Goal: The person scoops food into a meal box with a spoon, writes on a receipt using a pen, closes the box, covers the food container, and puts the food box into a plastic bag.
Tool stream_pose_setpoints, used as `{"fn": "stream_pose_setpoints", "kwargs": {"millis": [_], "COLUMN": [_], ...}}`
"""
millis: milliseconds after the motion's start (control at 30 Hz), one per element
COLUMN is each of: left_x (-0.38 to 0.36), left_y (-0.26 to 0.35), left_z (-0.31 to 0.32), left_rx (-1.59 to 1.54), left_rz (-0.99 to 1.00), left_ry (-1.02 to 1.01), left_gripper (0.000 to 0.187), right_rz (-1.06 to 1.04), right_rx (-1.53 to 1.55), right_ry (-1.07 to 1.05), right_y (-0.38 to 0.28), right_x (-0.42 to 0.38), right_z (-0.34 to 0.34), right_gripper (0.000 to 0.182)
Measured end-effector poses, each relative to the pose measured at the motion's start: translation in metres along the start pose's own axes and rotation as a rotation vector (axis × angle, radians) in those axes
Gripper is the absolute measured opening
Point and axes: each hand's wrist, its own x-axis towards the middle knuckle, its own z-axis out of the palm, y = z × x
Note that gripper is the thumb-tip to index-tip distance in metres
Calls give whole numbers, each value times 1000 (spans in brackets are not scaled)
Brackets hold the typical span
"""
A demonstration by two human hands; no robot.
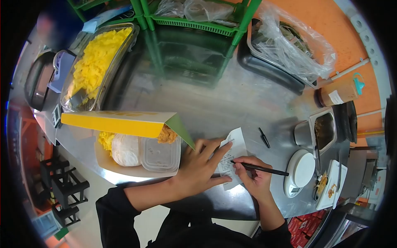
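A printed paper receipt (236, 142) lies on the steel table, and my left hand (201, 164) rests on its left side with fingers spread. My right hand (255, 177) grips a black pen (266, 168), its tip touching the receipt's print. The pen's black cap (264, 137) lies apart, to the right of the paper. Just left of my left hand is a food box (120, 124) with its yellow lid raised. Inside it are yellow rice (106, 140), a white wrapped bundle (126, 150), a clear lidded tub (160, 153) and a fried piece (167, 135), partly hidden by the lid.
A clear tub of yellow rice (99, 62) stands at the back left, near a green rack (192, 28). A plastic-covered tray (285, 49), a bottle (337, 95), a steel container (324, 128), a white scale (300, 171) and a white board (333, 186) stand rightward.
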Motion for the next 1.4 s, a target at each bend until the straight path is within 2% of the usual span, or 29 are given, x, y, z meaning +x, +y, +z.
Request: {"fn": "stream_pose_setpoints", "kwargs": {"millis": [133,267,367,433,567,633,767,1200,1400], "left_x": [0,0,0,0,0,0,0,-1,-1], "left_y": [0,1,0,0,0,0,0,0,0], "left_z": [0,-1,-1,-1,-1,0,2,4,6], "left_rx": [2,-3,-4,-9,-16,-17,0,8,-15], "left_rz": [3,-2,-2,-1,-4,-5,15,11,-4], "left_ry": [4,-7,-7,-6,-7,-3,5,38,0], "left_gripper": [81,81,81,81,80,80,78,79,79], "right_rz": [-58,-25,52,88,65,-12,-133,-167,-100], "right_rx": [-48,-85,-4,157,291,122,-76,-129,-137], "right_ry": [-24,-53,7,69,151,31,-8,-80,-76], "right_y": [-2,-3,-6,-7,-9,-2,-5,-2,-6], "right_x": [3,3,0,-1,-2,-4,-3,2,2], "right_z": [0,-2,0,0,4,2,4,7,6], "right_gripper": [20,20,19,18,17,16,15,18,17]}}
